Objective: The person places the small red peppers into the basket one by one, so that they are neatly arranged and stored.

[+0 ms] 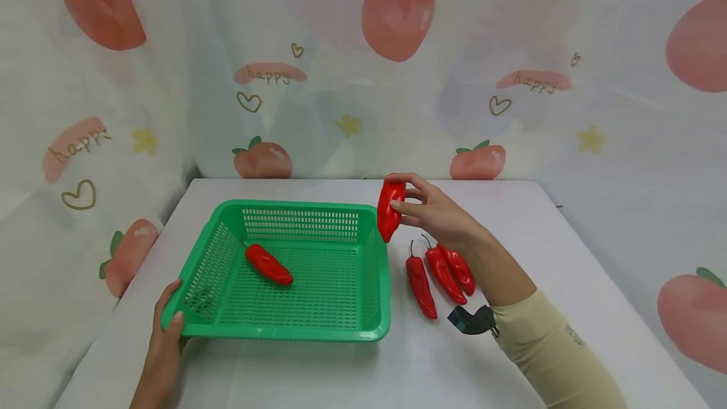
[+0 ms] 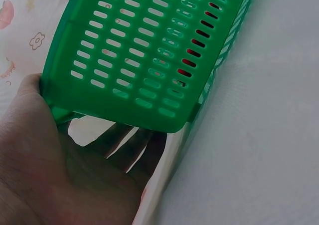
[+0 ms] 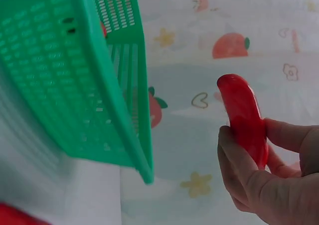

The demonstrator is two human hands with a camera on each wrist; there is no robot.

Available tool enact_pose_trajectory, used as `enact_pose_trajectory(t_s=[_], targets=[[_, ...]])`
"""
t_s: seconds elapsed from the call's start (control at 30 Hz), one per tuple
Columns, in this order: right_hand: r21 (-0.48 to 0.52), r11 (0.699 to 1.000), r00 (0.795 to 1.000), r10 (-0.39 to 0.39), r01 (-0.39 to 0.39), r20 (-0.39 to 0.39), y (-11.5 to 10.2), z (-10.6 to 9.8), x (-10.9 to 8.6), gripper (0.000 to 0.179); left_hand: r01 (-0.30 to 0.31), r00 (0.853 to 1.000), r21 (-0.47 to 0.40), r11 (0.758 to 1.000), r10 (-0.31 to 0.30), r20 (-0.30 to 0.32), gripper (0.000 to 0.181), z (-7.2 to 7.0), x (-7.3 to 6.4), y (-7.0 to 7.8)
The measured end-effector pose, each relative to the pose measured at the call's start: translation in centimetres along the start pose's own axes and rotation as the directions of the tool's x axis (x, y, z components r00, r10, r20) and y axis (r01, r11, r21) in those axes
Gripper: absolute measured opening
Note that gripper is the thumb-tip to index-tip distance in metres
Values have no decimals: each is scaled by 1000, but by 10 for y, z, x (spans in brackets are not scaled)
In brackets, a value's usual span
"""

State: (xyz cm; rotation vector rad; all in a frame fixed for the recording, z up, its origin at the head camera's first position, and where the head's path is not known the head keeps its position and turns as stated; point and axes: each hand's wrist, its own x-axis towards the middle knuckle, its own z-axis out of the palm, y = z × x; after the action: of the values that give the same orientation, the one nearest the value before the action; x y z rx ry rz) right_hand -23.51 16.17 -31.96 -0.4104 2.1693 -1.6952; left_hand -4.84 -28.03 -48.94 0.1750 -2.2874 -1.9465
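Observation:
My right hand holds a red chili pepper between thumb and fingers, raised close to the basket's right rim. In the right wrist view the same pepper stands nearly upright, partly covered by the fingers. At the near left corner, my left hand grips the rim of the green plastic basket. The left wrist view shows fingers of that hand reaching beneath the basket's perforated wall. One red chili pepper lies inside the basket, toward its left side.
Right of the basket, three more red chili peppers lie side by side on the white table, under the right forearm. A printed cloth with fruit pictures hangs behind the table and along its sides.

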Motion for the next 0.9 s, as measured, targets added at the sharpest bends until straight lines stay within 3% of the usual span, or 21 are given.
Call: enact_pose_trajectory(t_s=[0.17,0.43,0.63,0.9], targets=[[61,998,997,-18,14,72,-4,27,16,52,19,1000,6,1000,-19,-14,56,-2,0,1],[96,994,984,25,-43,175,-14,65,39,51,37,999,28,999,-36,-27,56,3,0,4],[91,994,976,36,-57,214,-18,85,52,46,55,998,15,998,-54,-19,55,3,0,2],[87,993,968,58,-82,244,-15,108,65,43,25,1000,21,999,-25,-13,55,2,0,3]])
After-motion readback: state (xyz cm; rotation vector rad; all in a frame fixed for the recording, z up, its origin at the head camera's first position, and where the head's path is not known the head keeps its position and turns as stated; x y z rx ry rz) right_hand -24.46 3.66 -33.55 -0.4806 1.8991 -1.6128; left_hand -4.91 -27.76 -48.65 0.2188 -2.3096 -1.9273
